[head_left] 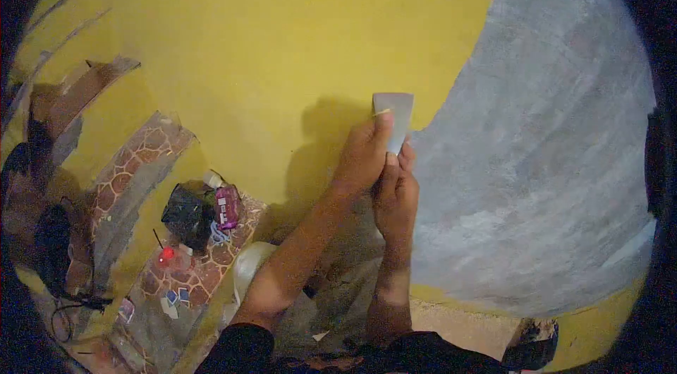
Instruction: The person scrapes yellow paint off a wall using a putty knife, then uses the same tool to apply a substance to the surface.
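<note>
A putty knife (398, 107) with a wide grey metal blade points up in front of the wall, held in both hands. My right hand (397, 201) is closed around its lower end, where the handle is hidden by the fingers. My left hand (363, 152) pinches the left side of the blade, its thumb lying on the face near a small yellowish bit. Behind the blade is a yellow painted wall (282, 28). To the right, a large patch of grey plaster (543, 127) borders the yellow along a curved edge.
Lower left, stone-patterned ledges (159, 145) step along the wall. On one sit a black bag (187, 215), a pink packet (227, 206) and a small red object (166, 254). A rounded white object (250, 264) is beside my left forearm. A dark cable (63, 321) loops at far left.
</note>
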